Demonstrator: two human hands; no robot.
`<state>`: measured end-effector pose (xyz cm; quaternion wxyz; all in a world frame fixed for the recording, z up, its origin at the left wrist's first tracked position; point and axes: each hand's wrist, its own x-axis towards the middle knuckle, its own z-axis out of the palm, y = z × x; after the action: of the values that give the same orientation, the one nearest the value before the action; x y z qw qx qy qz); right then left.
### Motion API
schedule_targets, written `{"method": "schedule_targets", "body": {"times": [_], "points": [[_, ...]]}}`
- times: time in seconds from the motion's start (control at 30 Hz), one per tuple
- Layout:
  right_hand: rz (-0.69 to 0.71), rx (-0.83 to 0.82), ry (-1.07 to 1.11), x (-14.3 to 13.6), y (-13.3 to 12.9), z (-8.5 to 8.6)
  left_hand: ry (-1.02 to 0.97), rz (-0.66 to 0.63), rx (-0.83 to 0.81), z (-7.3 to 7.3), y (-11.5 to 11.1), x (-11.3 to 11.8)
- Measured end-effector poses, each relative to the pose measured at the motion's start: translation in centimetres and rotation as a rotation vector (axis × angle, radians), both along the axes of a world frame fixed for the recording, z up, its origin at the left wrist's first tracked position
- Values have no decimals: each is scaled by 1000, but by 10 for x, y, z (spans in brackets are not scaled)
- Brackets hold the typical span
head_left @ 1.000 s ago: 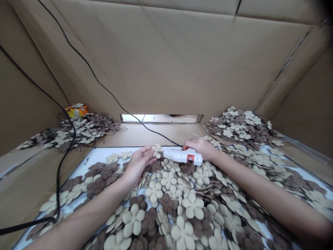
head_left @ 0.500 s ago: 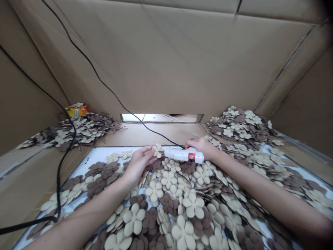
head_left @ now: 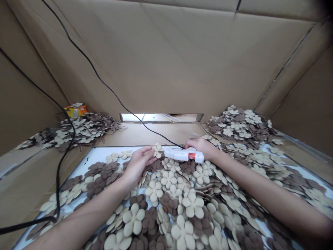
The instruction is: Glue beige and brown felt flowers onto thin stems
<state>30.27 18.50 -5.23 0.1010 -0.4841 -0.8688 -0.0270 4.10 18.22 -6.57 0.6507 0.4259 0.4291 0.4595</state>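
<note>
My left hand (head_left: 141,160) pinches a cream five-petal flower (head_left: 157,150) between thumb and fingers. In my right hand (head_left: 201,146) is a white glue gun (head_left: 177,154) with an orange-red window on its body, lying sideways with its nozzle end pointing left. The nozzle end is at the flower's right edge; whether they touch I cannot tell. My right fingers wrap the handle and are partly hidden behind the gun. Below both hands lie many loose cream flowers (head_left: 192,204) and brown flowers (head_left: 169,203), overlapping on a white board (head_left: 101,152).
A black cord (head_left: 111,91) hangs across the left and runs to the gun. Heaps of flowers stand at the back left (head_left: 85,128) and back right (head_left: 240,125). An orange-yellow packet (head_left: 75,111) sits behind the left heap. Cardboard walls (head_left: 169,62) enclose the space, with a low slot (head_left: 161,118) at the back.
</note>
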Motion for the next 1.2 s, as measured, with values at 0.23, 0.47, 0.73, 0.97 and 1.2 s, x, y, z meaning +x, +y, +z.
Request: {"method": "schedule_targets", "body": {"times": [0.23,0.47,0.73,0.97,1.2], "points": [[-18,-11,-31,-2,0,2,-11,21,-13,-3,2,0],[-28,-22,-35,-1,0,2,-19,29,-6,-4,2,0],[-23,-18,-39,0,1,1,-27,41,-16,-2,1,0],[-10,-15,-39,1,1,1,-18,35,-12,-1,1,0],[-5,-20,-35,2,2,2,-36,62,-7,-4,3,0]]}}
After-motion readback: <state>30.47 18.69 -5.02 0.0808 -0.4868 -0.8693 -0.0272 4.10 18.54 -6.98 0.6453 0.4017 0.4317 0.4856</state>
